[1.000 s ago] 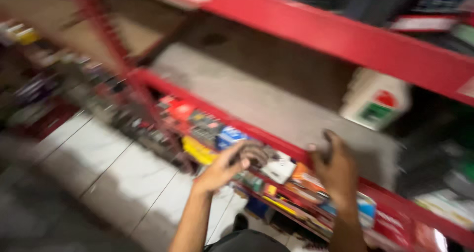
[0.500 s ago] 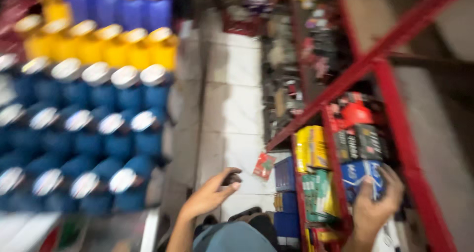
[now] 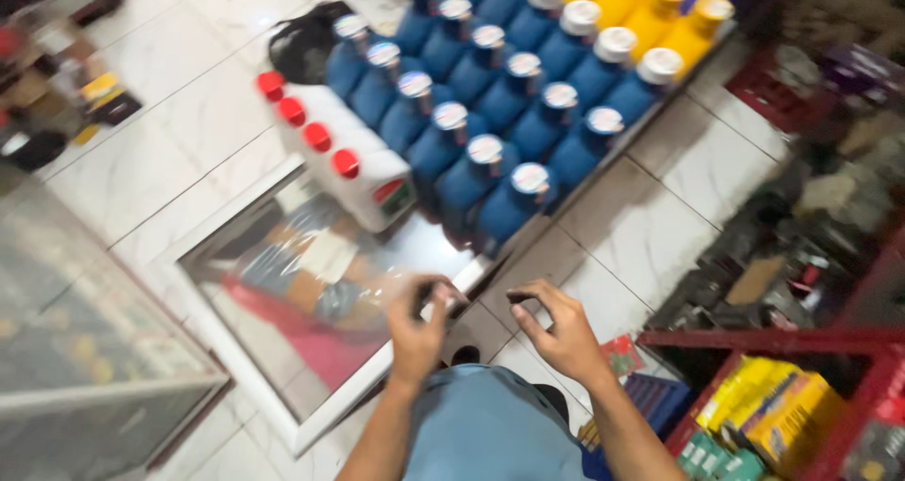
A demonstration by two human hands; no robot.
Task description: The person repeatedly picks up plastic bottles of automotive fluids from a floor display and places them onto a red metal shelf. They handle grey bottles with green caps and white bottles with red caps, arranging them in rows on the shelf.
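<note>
Hands [image 3: 419,335] [image 3: 558,335] now hover before blue bottles [image 3: 500,141], off the shelf.

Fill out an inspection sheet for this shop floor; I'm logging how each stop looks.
Surface: white marble-look floor tiles.
Job's things: small dark object pinched in right hand; left hand holds something small and blurred.
Clutter: blue plastic jugs with white caps, yellow jugs, white jugs with red caps, glass display case.
Hands: both raised, fingers curled.
Cables: nothing seen.
Surroundings: red metal shelving holding yellow boxes.
</note>
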